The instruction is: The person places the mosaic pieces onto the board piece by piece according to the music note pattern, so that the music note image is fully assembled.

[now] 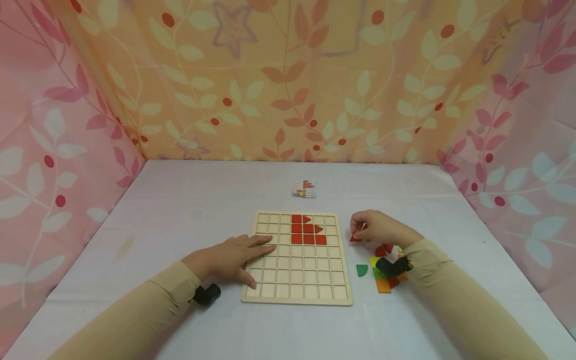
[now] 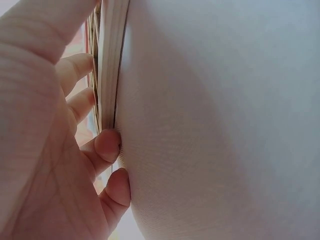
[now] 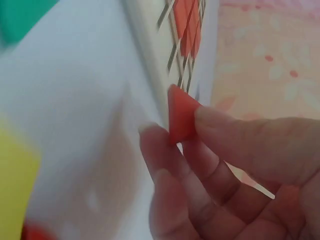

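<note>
A wooden grid board (image 1: pixel 283 276) lies on the white table, with red square and triangle tiles set in its upper cells, such as a red square tile (image 1: pixel 308 228). My left hand (image 1: pixel 229 255) rests spread on the board's left edge; in the left wrist view its fingers lie along the board's side (image 2: pixel 111 65). Right of the board, my right hand (image 1: pixel 375 227) pinches a red triangle tile (image 3: pixel 182 116) between thumb and fingers, above the table. Beneath the right wrist lie several loose coloured tiles, partly hidden by the sleeve and a black wrist camera.
A small printed pattern card (image 1: pixel 305 188) lies behind the board. Near the board's right edge sit a green quarter-circle tile (image 1: pixel 362 270) and an orange tile (image 1: pixel 384 286). Patterned cloth (image 1: pixel 288 80) stands around the table at the back and sides.
</note>
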Motion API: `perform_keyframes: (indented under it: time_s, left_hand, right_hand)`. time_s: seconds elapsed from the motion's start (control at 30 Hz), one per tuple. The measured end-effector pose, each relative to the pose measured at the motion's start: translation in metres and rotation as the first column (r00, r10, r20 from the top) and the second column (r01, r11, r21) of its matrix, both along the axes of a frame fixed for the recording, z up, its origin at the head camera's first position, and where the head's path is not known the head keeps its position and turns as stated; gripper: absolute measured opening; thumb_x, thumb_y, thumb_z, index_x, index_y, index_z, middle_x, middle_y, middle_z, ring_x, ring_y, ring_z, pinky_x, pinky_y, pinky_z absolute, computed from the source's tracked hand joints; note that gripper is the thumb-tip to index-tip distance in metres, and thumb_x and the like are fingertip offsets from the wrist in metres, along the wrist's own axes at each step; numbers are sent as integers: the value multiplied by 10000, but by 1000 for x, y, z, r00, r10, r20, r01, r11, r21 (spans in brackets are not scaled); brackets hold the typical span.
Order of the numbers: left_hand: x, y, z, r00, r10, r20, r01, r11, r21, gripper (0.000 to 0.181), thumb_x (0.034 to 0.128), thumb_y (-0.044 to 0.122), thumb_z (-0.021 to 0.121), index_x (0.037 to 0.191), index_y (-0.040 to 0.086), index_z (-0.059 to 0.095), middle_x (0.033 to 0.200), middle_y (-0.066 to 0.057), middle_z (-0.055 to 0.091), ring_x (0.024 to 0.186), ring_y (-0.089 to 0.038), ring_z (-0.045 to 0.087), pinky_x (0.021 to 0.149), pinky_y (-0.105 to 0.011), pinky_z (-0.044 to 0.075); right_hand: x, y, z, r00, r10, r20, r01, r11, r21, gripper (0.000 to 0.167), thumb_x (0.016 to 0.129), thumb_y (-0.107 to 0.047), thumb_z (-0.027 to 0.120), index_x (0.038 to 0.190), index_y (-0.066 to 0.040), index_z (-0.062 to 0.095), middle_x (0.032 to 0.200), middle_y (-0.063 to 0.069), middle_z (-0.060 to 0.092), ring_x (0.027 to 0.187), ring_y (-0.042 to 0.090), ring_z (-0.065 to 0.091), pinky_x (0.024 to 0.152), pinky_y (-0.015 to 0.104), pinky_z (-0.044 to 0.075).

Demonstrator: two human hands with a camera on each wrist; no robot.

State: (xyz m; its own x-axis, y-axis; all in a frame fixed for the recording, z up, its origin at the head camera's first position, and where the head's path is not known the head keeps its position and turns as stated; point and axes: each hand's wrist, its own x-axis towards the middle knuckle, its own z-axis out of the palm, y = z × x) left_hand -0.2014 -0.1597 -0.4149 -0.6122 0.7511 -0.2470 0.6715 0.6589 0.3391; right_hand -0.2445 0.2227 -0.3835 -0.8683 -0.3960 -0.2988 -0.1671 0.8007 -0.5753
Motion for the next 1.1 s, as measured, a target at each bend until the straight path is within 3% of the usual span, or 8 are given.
perform_keyframes:
  time_s: [0.1, 0.37, 0.83, 1.1]
  left_hand:
    - [0, 0, 0, 1000, -1, 2, 1, 1000, -1, 929, 696, 657, 575, 1464, 291, 203, 1528, 64, 98, 1357, -313, 166, 1043, -523, 186]
    - [-1, 0, 0, 1000, 3, 10, -3, 1000, -3, 927, 695, 661, 574, 1463, 307, 195, 1526, 76, 94, 1354, -296, 175, 1042, -505, 200]
    - [0, 0, 0, 1000, 15, -1, -15, 1000, -12, 935, 690, 671, 571, 1463, 323, 178, 1526, 93, 80, 1355, -301, 174, 1035, -515, 212]
    - [1, 0, 0, 1000, 18, 3, -18, 1000, -9, 930, 696, 659, 580, 1463, 320, 180, 1527, 91, 81, 1361, -335, 154, 1044, -540, 183]
  right_hand:
    - [-2, -10, -2, 999, 37, -16, -37, 998, -54, 95, 817, -55, 636, 785, -115, 569, 735, 14, 579, 647, 187, 534, 564, 290, 444]
    - [-8, -35, -11, 999, 44, 15, -42, 994, -103, 84, 832, -73, 644, 796, -113, 579, 734, 15, 566, 625, 163, 522, 546, 282, 446]
    - [-6, -44, -12, 999, 40, 15, -39, 998, -56, 119, 745, -3, 703, 811, -82, 644, 697, -7, 595, 631, 130, 527, 566, 261, 444]
    - [-6, -46, -12, 995, 75, -59, -75, 997, -1, 98, 743, -31, 717, 758, -99, 647, 680, -28, 580, 653, 128, 508, 587, 267, 426]
